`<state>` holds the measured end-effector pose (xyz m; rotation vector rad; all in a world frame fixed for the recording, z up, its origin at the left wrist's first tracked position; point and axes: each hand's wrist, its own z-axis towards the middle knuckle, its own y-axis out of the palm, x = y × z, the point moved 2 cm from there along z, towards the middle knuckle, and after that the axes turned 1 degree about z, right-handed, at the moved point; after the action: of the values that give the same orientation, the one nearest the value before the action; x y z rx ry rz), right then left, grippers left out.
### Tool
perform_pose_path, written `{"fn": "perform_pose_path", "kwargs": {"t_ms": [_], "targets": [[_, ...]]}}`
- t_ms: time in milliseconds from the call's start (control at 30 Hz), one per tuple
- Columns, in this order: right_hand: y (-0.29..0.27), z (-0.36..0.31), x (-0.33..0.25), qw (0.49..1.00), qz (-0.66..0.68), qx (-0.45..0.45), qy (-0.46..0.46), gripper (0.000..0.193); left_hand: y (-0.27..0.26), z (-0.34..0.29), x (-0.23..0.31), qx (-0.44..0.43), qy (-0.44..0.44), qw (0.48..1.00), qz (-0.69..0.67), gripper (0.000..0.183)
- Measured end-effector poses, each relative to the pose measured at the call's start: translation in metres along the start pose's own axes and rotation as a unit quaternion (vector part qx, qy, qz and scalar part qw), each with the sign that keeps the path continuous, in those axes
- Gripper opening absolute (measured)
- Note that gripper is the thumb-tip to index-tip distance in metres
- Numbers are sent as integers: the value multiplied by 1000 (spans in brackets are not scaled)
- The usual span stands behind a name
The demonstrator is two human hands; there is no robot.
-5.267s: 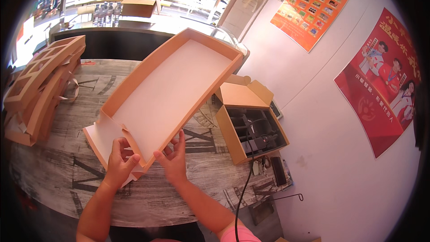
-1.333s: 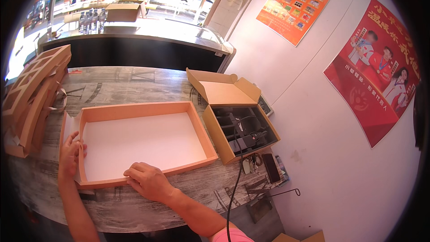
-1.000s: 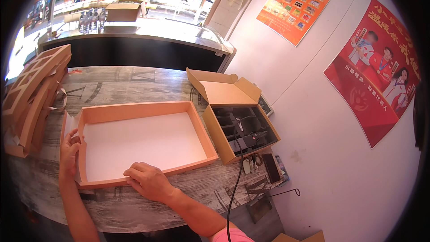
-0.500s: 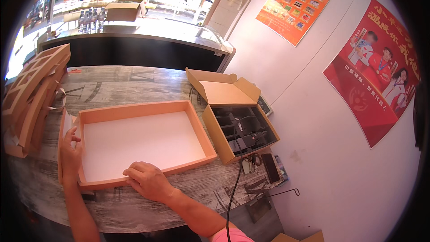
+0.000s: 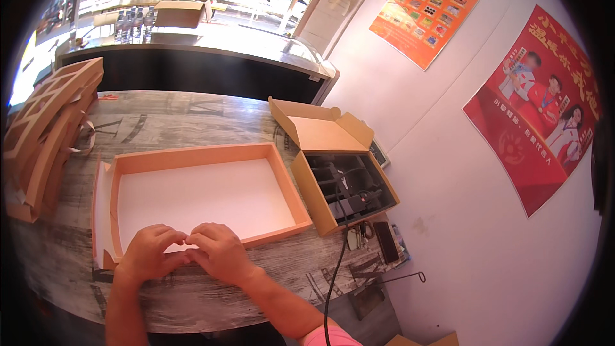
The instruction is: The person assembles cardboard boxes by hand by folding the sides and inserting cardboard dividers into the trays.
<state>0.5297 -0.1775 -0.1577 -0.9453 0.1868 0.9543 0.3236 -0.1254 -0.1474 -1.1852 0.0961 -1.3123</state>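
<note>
In front of me on the table lies a shallow cardboard box tray [image 5: 211,152] with brown walls and a white floor. Along its left side a white-faced flap [image 5: 103,208] stands out from the wall. My left hand [image 5: 148,253] and my right hand [image 5: 221,253] meet at the middle-left of the tray's near wall. Thumbs and fingertips of both are pinched close together over that wall. Whether they grip the rim or some small piece is hidden by the fingers.
Folded brown cardboard frames [image 5: 48,134] lean in a stack at the left. An opened carton [image 5: 318,205] holding black devices stands right of the tray, a black cable [image 5: 338,269] running from it toward me. Keys [image 5: 359,234] and a dark wallet-like item [image 5: 386,241] lie nearby.
My left hand has left the flap on the tray's left side and come right, beside my right hand. The flap now stands free. My right hand has shifted slightly, its fingers pinching.
</note>
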Motion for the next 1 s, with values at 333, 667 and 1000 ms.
{"fn": "perform_pose_path", "kwargs": {"t_ms": [333,667,1000], "targets": [[-43,6,30,986,-70,109,103,16,-15,2,0,-16,11,994,110,14],[-52,6,-8,977,204,-39,57,24,-20,-17,-73,212,-218,927,221,18],[-61,8,38,984,35,112,131,21,-3,-9,-55,162,-249,955,1,26]]}}
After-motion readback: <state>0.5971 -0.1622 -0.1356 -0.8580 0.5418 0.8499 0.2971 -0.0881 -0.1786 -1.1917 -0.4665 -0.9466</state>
